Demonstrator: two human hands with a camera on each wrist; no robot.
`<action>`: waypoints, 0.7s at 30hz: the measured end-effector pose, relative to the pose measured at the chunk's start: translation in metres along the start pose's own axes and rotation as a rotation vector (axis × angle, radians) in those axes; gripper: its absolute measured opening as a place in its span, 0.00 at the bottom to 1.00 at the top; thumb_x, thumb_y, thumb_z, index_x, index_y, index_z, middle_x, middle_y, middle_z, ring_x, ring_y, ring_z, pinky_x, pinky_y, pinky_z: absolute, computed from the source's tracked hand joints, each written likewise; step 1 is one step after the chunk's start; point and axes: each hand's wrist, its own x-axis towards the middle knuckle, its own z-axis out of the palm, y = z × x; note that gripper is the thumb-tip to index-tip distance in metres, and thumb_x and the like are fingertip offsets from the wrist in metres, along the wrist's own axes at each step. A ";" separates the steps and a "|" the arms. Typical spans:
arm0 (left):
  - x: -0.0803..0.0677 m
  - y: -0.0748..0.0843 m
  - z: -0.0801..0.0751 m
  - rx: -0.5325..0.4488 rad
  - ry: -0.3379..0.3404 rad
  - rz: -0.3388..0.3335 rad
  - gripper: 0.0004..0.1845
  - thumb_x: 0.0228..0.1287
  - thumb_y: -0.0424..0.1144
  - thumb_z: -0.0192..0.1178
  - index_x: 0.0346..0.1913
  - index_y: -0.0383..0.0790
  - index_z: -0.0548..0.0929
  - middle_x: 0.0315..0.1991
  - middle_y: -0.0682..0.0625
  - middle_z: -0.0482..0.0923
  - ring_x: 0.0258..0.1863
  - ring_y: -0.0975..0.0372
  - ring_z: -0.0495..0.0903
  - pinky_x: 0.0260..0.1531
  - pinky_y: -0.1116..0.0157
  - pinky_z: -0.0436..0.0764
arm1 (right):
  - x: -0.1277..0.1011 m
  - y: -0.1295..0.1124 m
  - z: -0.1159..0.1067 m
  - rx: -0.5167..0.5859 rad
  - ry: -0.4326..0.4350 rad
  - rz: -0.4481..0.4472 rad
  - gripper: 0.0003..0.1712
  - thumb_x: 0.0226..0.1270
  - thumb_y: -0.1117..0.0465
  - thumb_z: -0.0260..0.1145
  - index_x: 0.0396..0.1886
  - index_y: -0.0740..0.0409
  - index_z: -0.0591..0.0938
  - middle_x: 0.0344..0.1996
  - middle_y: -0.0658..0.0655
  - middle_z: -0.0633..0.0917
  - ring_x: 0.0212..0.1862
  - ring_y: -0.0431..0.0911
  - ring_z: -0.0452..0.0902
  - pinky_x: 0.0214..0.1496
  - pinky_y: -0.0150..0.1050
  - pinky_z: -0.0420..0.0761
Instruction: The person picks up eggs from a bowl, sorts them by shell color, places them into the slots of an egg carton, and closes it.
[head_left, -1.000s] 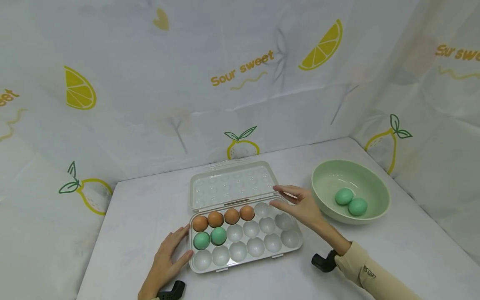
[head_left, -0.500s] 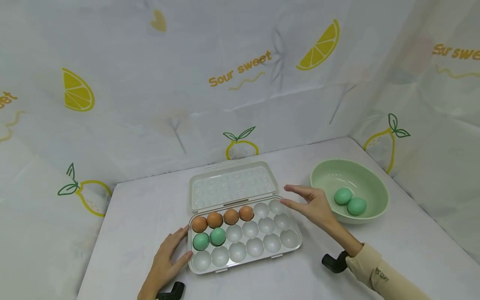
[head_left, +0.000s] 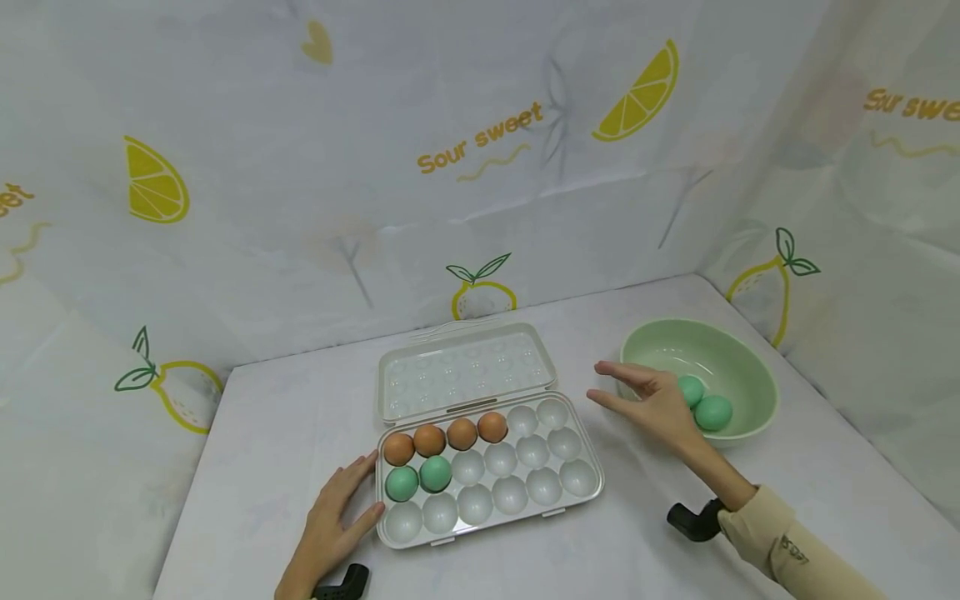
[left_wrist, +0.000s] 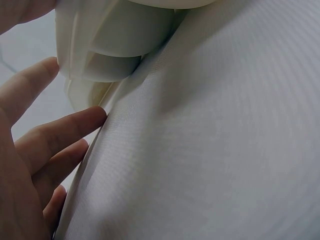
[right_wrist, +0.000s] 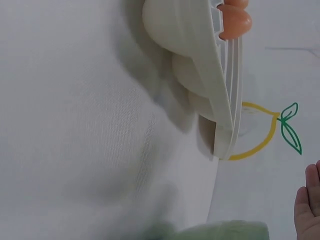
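The left hand [head_left: 330, 518] rests beside a white egg tray [head_left: 594, 467], its spread fingers and thumb touching the tray's left edge. In the left wrist view, fingertips [left_wrist: 97, 116] lie at the tray's side. Several brown eggs [head_left: 461, 433] fill the left part of the back row. Two green eggs [head_left: 436, 473] sit at the left of the middle row. With thumb and fingers apart and holding nothing, the right hand [head_left: 663, 412] hovers by the left side of a light green bowl [head_left: 767, 375]. Two more green eggs [head_left: 714, 412] lie inside it, one partly hidden by the hand.
The tray's clear lid [head_left: 465, 367] lies folded back behind it. A white cloth with lemon prints [head_left: 480, 208] hangs behind and at the sides of the white table [head_left: 300, 408]. Black wrist mounts [head_left: 696, 522] show at both wrists.
The right hand has moved right, from above the tray's back right corner to the bowl's left side. The left hand, tray and eggs have stayed in place.
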 end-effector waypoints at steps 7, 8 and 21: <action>0.000 -0.001 0.000 -0.005 -0.001 0.002 0.39 0.54 0.40 0.72 0.72 0.50 0.75 0.64 0.44 0.82 0.65 0.50 0.74 0.74 0.85 0.48 | 0.001 0.007 -0.018 0.022 0.052 -0.050 0.23 0.53 0.74 0.78 0.51 0.75 0.85 0.45 0.32 0.89 0.53 0.21 0.81 0.62 0.15 0.75; 0.000 -0.001 0.000 -0.005 -0.001 0.002 0.39 0.54 0.40 0.72 0.72 0.50 0.75 0.64 0.44 0.82 0.64 0.50 0.74 0.74 0.85 0.48 | 0.001 0.008 -0.021 0.027 0.060 -0.057 0.23 0.53 0.75 0.78 0.51 0.76 0.85 0.44 0.32 0.89 0.53 0.22 0.82 0.61 0.16 0.76; -0.001 -0.001 0.000 -0.021 0.010 0.014 0.39 0.53 0.39 0.72 0.72 0.51 0.75 0.64 0.44 0.83 0.68 0.60 0.74 0.75 0.84 0.49 | -0.006 0.020 -0.054 -0.056 0.068 0.006 0.24 0.60 0.69 0.76 0.55 0.75 0.83 0.48 0.29 0.87 0.56 0.19 0.78 0.60 0.13 0.74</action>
